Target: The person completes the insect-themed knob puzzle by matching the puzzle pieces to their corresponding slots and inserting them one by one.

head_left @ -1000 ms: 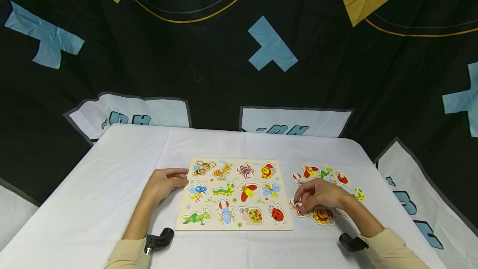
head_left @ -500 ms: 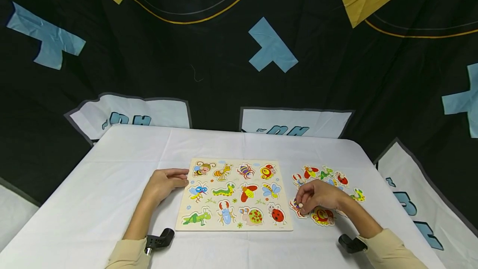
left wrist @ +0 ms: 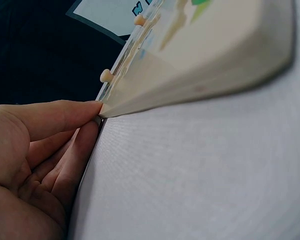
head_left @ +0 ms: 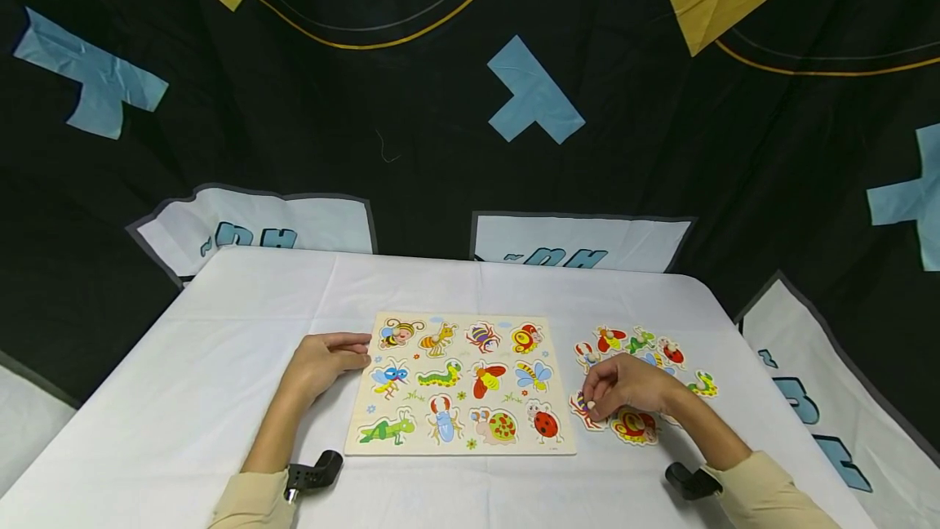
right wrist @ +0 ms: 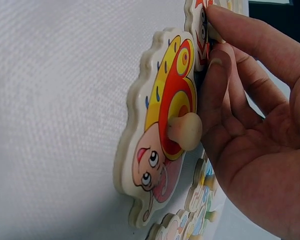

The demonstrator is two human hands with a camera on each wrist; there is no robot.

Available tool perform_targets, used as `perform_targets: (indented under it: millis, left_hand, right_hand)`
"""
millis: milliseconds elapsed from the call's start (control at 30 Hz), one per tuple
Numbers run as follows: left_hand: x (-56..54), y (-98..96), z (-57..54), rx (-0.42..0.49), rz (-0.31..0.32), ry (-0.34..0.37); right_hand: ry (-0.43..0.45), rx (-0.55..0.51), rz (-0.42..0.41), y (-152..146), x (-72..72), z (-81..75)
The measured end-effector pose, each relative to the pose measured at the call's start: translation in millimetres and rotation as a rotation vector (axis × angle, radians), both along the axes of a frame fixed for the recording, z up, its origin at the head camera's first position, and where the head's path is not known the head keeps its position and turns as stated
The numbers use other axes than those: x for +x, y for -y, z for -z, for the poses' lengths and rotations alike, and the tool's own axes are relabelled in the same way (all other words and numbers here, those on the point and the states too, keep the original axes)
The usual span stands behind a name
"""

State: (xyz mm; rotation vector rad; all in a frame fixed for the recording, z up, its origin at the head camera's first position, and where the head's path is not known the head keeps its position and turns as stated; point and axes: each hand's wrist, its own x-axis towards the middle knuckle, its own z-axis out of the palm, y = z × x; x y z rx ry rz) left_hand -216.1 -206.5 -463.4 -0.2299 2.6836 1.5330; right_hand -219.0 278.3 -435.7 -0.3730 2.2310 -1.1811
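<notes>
A wooden puzzle board (head_left: 458, 454) printed with colourful insects lies on the table. At its left edge, my left hand (head_left: 319, 364) touches the side with extended fingertips; the left wrist view shows the fingers (left wrist: 65, 115) meeting the board's corner (left wrist: 140, 102). Right of the board, my right hand (head_left: 635, 388) pinches the small knob of a purple-and-red spider puzzle piece (head_left: 580, 411). That spider piece (right wrist: 202, 25) is partly hidden by the fingers in the right wrist view. Nearest below the hand lies a red-and-yellow butterfly piece (right wrist: 170, 107) with a round wooden knob (right wrist: 187, 131).
Several more insect pieces cluster around my right hand, among them a ladybird (head_left: 671, 351), a red-winged bug (head_left: 610, 339) and a green caterpillar (head_left: 703, 384). A white cloth covers the table (head_left: 257, 300). A black curtain (head_left: 426, 153) hangs behind it.
My right hand has shifted very slightly right, and more of the spider piece and its knob shows. The left hand and the board have stayed put.
</notes>
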Motion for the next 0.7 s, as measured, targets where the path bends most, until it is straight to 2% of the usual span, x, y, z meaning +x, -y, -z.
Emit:
perform_targets:
  millis: [700]
  left_hand:
    - [0.0, 0.0, 0.3, 0.02, 0.005, -0.015]
  right_hand:
    - [-0.008, -0.006, -0.006, 0.8, 0.7, -0.1]
